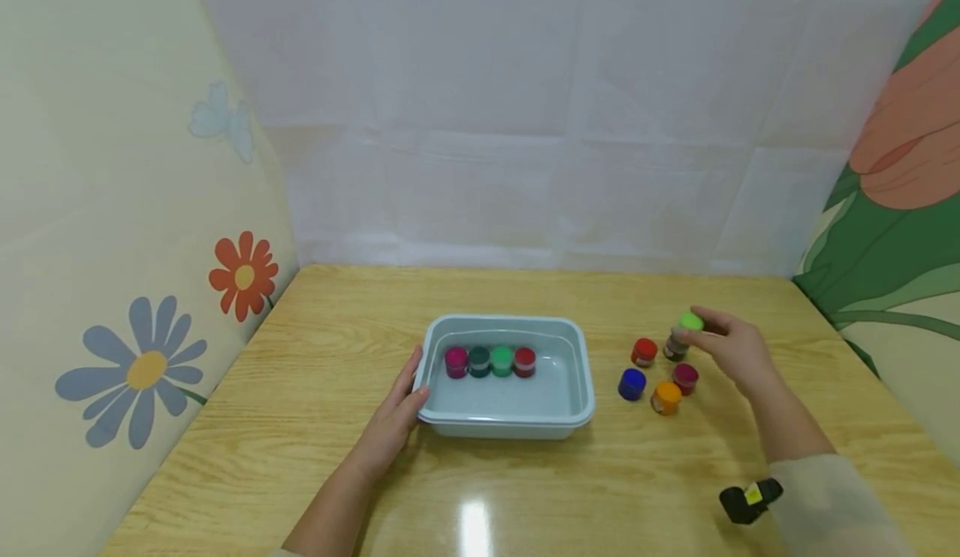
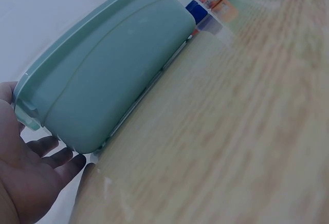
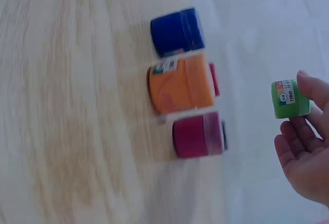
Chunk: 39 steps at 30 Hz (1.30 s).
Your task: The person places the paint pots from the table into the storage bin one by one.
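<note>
1. I take the pale blue tray (image 1: 502, 429) as my landmark; inside it, four jars (image 1: 502, 361) sit in one row, probably to save room.
2. At the tray's left end, the left hand (image 1: 390, 424) grips, thumb over the rim and fingers curled against the outside, I'd judge for steadiness.
3. Well right of the tray, the right hand (image 1: 727, 353) pinches the raised light green jar (image 3: 290, 99) between thumb and fingertips, forearm angled inward, probably reaching past the blue jar (image 1: 632, 384) and orange jar (image 1: 666, 398).
</note>
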### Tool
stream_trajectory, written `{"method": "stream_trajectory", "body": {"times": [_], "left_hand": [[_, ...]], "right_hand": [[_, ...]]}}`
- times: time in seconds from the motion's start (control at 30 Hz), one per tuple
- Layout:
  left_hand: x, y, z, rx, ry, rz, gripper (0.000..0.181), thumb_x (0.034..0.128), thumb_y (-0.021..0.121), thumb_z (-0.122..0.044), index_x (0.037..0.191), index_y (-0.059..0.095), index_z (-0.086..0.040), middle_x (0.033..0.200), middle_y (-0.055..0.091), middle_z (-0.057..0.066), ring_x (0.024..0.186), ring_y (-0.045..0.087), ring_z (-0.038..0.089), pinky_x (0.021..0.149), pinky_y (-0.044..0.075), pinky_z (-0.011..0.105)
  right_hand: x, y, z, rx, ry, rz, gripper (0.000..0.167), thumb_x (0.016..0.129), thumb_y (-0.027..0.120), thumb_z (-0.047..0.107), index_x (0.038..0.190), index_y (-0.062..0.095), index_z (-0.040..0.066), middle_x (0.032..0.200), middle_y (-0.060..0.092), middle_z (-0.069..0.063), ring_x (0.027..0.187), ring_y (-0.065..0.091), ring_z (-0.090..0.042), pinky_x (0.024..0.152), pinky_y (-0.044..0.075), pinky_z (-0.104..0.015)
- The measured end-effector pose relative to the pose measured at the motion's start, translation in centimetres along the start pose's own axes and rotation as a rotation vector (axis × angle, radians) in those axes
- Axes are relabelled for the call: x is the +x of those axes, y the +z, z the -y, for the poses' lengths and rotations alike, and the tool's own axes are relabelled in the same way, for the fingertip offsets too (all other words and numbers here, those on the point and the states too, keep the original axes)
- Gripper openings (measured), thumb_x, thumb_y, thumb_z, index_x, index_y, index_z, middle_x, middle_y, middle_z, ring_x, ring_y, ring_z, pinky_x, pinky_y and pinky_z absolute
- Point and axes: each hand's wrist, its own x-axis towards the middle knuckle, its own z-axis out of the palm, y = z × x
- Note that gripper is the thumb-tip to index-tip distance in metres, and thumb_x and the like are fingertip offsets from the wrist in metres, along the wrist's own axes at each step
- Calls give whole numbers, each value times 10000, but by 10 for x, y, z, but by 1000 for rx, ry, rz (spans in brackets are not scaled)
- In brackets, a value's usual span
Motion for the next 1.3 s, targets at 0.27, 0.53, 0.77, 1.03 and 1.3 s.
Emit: {"method": "stream_trajectory", "body": {"times": [0.27, 0.53, 0.77, 1.03, 1.3], "left_hand": [[0, 0, -1, 9, -1, -2, 611, 1044, 385, -330, 1587, 109, -288, 1671, 37, 56, 1527, 65, 365, 1181, 189, 600], [-2, 0, -3, 33, -32, -4, 605, 1043, 379, -363, 1581, 105, -331, 1673, 33, 35, 1528, 49, 367, 1176, 187, 618], [-1, 0, -2, 24, -27, -7, 604, 1043, 382, -362, 1581, 110, -330, 1673, 40, 28, 1529, 54, 362, 1177, 186, 619], [-1, 0, 0, 13, 10, -5, 611, 1043, 390, -340, 1586, 113, -297, 1672, 29, 38, 1531, 42, 352, 1189, 167, 590], [0, 1, 1, 12, 17, -11, 609, 1045, 388, -300, 1588, 113, -276, 1671, 27, 47, 1531, 43, 345, 1192, 170, 569]], "right_hand": [[0, 22, 28, 8, -50, 35, 774, 908, 661, 458, 1512, 363, 77, 1507, 409, -244, 1341, 446, -403, 1049, 453, -502], [-2, 47, 57, 22, -68, 79, 752, 867, 712, 459, 1473, 439, 105, 1440, 504, -195, 1267, 517, -342, 966, 492, -394], [-1, 75, 78, 62, -101, 138, 650, 874, 735, 347, 1433, 497, 116, 1352, 585, -157, 1121, 596, -271, 641, 525, -225], [0, 109, 94, 62, -151, 197, 575, 871, 746, 280, 1378, 556, 85, 1312, 598, -144, 1211, 568, -323, 962, 542, -396], [0, 140, 111, 83, -135, 249, 522, 845, 770, 225, 1327, 606, 112, 1237, 643, -76, 1150, 577, -260, 936, 526, -368]]}}
